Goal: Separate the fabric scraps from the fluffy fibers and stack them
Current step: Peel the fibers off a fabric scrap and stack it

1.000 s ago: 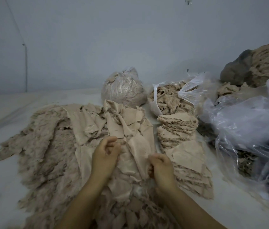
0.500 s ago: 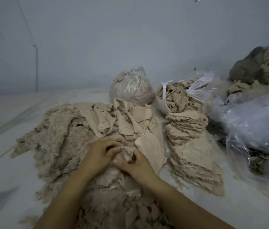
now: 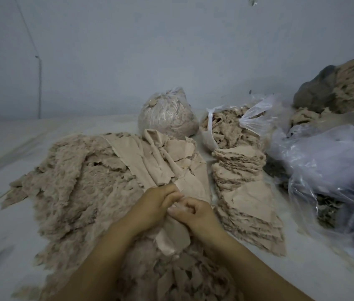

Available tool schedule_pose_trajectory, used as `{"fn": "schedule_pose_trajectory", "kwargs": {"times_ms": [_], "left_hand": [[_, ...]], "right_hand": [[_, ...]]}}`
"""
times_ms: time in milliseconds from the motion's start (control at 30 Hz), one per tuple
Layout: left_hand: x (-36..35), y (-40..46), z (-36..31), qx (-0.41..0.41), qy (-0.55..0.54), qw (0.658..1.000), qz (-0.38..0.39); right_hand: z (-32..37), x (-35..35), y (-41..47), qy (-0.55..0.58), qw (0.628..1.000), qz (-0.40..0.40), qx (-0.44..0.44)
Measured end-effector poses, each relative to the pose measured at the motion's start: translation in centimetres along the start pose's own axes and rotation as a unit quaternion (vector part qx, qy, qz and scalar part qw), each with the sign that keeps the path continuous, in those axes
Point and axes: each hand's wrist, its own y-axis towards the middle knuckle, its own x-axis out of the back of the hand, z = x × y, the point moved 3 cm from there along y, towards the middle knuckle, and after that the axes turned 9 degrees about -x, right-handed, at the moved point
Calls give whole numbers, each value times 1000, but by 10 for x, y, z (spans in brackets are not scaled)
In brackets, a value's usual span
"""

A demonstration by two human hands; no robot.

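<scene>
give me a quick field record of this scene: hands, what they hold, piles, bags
left hand: pinches the beige fabric scrap
right hand: grips the same scrap, fingers curled
loose heap: beige fluffy fibre pile mixed with flat scraps, on the white surface
sorted stack: layered beige scrap stack, right of the hands
bags: tied clear plastic bag and open clear plastic bag, both behind the piles
far right: crumpled translucent plastic sheet
</scene>
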Motion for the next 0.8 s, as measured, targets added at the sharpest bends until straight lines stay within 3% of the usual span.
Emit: {"fn": "schedule_pose_trajectory", "kwargs": {"times_ms": [133,267,433,533,600,700,800], "left_hand": [[5,-1,13,40,27,998,-31],[26,-9,32,105,54,987,-106],[3,-3,-7,12,55,997,-45],[-32,0,-23,39,-29,999,2],[-49,0,-20,61,-95,994,2],[-46,-8,3,104,-126,984,-68],[-41,-16,17,121,-104,986,-39]], "right_hand": [[2,8,-1,-47,998,-30,43],[-7,31,-8,56,993,-97,23],[-6,34,-7,119,987,-107,7],[-5,33,-7,115,987,-109,24],[-5,42,-8,127,979,-157,26],[-7,71,-10,180,943,-279,33],[-9,90,-11,137,936,-324,30]]}}
